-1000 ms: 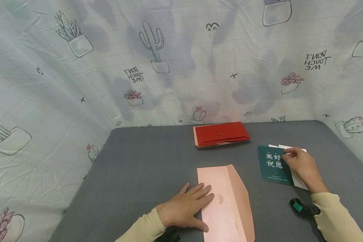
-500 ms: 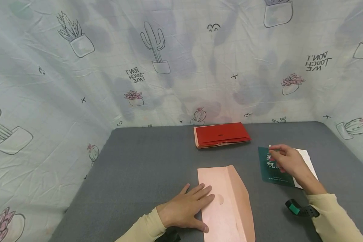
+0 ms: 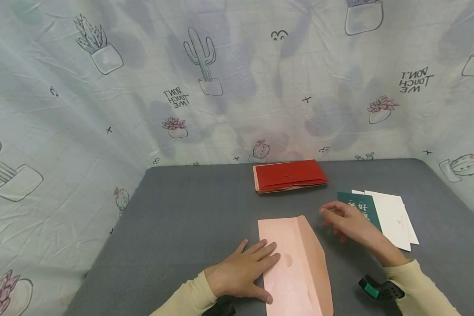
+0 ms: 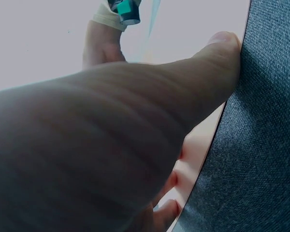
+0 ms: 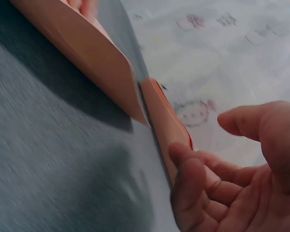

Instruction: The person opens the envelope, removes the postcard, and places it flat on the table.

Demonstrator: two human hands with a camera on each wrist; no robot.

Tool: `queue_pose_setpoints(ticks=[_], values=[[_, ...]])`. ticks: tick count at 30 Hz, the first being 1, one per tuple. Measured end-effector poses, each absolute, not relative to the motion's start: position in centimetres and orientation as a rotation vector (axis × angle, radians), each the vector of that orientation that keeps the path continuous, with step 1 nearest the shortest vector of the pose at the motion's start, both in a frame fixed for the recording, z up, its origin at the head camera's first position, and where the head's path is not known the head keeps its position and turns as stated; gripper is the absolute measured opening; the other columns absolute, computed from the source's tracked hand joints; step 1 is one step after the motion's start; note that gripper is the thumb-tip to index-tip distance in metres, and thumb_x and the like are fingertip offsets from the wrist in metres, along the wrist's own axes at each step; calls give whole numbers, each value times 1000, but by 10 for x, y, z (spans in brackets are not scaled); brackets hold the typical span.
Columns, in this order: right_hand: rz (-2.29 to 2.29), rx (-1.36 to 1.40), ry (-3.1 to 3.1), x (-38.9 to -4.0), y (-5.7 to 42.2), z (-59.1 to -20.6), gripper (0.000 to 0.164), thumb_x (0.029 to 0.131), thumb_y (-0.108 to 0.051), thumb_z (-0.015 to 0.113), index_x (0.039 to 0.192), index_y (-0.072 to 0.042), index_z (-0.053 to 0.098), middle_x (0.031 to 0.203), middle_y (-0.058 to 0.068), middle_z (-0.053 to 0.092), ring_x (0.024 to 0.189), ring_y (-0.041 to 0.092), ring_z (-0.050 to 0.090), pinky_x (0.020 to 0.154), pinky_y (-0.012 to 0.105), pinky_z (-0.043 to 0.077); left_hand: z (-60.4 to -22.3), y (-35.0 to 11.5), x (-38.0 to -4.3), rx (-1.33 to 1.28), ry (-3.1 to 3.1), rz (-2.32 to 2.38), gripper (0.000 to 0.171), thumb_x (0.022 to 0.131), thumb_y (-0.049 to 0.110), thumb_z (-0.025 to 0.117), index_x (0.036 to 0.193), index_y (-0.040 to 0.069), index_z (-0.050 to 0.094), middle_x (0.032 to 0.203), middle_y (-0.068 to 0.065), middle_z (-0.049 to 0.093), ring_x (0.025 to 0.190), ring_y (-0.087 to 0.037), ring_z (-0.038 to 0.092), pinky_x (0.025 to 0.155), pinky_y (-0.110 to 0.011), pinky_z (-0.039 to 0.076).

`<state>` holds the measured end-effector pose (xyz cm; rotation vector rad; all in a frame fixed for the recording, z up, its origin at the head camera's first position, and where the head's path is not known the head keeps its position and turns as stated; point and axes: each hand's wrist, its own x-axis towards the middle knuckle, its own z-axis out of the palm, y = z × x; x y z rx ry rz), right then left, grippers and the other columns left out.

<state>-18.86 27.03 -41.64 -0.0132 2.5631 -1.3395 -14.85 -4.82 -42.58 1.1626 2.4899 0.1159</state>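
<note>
A pale pink envelope point(image 3: 290, 285) lies lengthwise at the front of the table with its flap spread to the right. My left hand point(image 3: 242, 272) rests on its left side, fingers spread and thumb extended. My right hand point(image 3: 347, 224) hovers between the envelope and a dark green card point(image 3: 370, 207), its fingers loosely bent. In the right wrist view, nothing sits between the right thumb and fingers point(image 5: 191, 176), and the envelope's flap point(image 5: 94, 60) rises off the table. The right hand covers the green card's lower left part in the head view. White cards point(image 3: 393, 219) lie beside it.
A stack of red and pink envelopes point(image 3: 290, 174) lies by the far edge of the grey table point(image 3: 189, 206). A cloth printed with potted cacti point(image 3: 237, 79) hangs around the back and sides. Black straps with cameras point(image 3: 381, 289) sit at the wrists.
My right hand has left the cards and moved leftward toward the envelope, uncovering the white cards. The left hand has stayed on the envelope.
</note>
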Motion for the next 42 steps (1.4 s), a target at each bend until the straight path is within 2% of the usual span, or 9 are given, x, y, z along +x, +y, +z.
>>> queue_pose_setpoints(ticks=[8,13,24,27,32,42], values=[[-1313,-105,2455,-185,254,-428,52,101,-36,60,133,5,53,72,4,59,55,17,53,49,37,53,-427,-45,-149,1130,2478,119,94,83,67,70,160,31,31,170,8,20,159,-17,18,121,-63,27],[-1278,-123,2433,-184,249,-435,52,98,-37,63,130,4,57,67,2,56,56,17,54,48,36,52,-427,-46,-149,1126,2474,121,94,83,67,70,160,31,30,170,9,19,159,-17,17,121,-63,26],[-1231,-139,2442,-185,247,-437,53,98,-36,62,131,5,57,65,3,57,55,17,54,48,35,50,-423,-49,-149,1120,2469,144,93,84,64,70,160,30,30,170,8,20,159,-18,16,121,-63,25],[-1297,-201,2367,-185,246,-438,53,99,-30,63,133,10,54,65,3,60,52,15,56,47,35,53,-424,-49,-150,1120,2470,142,93,83,64,71,160,30,30,170,8,20,159,-18,17,122,-63,24],[-1410,-252,2241,-183,246,-441,53,98,-17,63,136,17,47,75,8,71,46,13,61,45,35,55,-424,-49,-150,1124,2471,137,93,84,64,71,160,31,30,170,8,20,159,-17,17,122,-63,25],[-1435,-255,2221,-182,249,-444,43,99,-14,60,129,14,50,75,8,71,47,13,64,48,37,57,-425,-48,-149,1136,2471,140,93,84,65,70,160,30,30,170,8,20,159,-17,17,121,-62,26]])
